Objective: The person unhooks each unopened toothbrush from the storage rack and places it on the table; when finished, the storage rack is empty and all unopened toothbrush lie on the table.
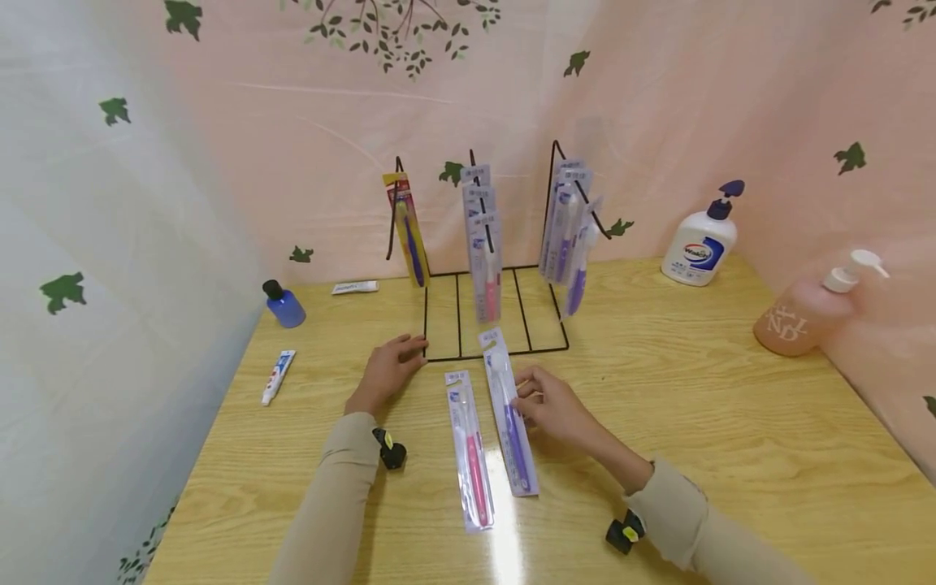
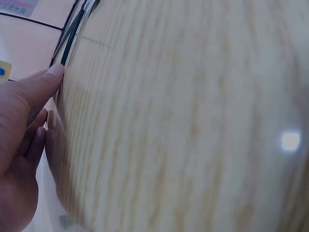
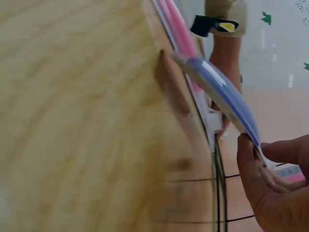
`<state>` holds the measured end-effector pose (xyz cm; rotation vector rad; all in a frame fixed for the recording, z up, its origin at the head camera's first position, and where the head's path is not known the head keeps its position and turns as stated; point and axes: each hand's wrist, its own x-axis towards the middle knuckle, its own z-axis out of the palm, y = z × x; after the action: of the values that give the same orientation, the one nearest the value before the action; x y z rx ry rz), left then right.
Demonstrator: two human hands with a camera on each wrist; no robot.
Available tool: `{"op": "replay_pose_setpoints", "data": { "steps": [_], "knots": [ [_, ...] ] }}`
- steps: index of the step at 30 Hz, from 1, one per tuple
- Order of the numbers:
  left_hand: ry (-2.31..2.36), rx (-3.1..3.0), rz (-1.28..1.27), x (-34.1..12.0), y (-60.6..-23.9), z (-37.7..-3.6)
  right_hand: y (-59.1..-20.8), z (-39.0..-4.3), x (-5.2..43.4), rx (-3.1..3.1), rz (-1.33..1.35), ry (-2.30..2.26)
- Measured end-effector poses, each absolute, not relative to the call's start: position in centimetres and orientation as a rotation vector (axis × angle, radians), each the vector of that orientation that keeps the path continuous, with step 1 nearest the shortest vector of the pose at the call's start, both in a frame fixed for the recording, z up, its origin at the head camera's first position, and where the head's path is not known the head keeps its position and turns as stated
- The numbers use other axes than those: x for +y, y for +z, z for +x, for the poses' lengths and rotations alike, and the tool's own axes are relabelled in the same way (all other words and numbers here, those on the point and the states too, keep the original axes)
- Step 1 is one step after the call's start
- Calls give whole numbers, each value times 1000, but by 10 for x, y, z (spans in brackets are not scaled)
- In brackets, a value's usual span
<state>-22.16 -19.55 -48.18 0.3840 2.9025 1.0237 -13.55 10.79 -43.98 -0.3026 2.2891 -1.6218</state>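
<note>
My right hand [image 1: 553, 404] pinches the edge of a packaged purple toothbrush [image 1: 516, 439]. In the right wrist view, thumb and fingers hold this toothbrush pack [image 3: 227, 96] tilted, with one end off the table. Left of it a packaged pink toothbrush [image 1: 474, 471] lies flat on the table. My left hand [image 1: 390, 371] rests at the front left corner of a black wire rack [image 1: 497, 355]. Its thumb [image 2: 55, 71] is stretched out against the wire in the left wrist view, the other fingers loosely bent below.
Toothbrush packs [image 1: 483, 268] hang on the rack's middle hook, more purple ones [image 1: 566, 227] on the right, and a yellow pack [image 1: 411, 231] on the left. Toothpaste tubes [image 1: 279, 378] and a blue bottle [image 1: 285, 306] stand left; pump bottles [image 1: 699, 248] stand right.
</note>
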Motion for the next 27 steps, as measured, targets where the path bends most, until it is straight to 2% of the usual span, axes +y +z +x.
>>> {"op": "replay_pose_setpoints", "data": {
  "steps": [15,22,27],
  "knots": [
    [1011,2904,378,-195,-479,-221,-458,-128,109,2297,-141,-1440],
    [994,2912,387,-196,-479,-221,-447,-126,111,2511,-239,-1171],
    [996,2907,382,-195,-477,-220,-432,-129,103,2579,-345,-1143]
  ]
}}
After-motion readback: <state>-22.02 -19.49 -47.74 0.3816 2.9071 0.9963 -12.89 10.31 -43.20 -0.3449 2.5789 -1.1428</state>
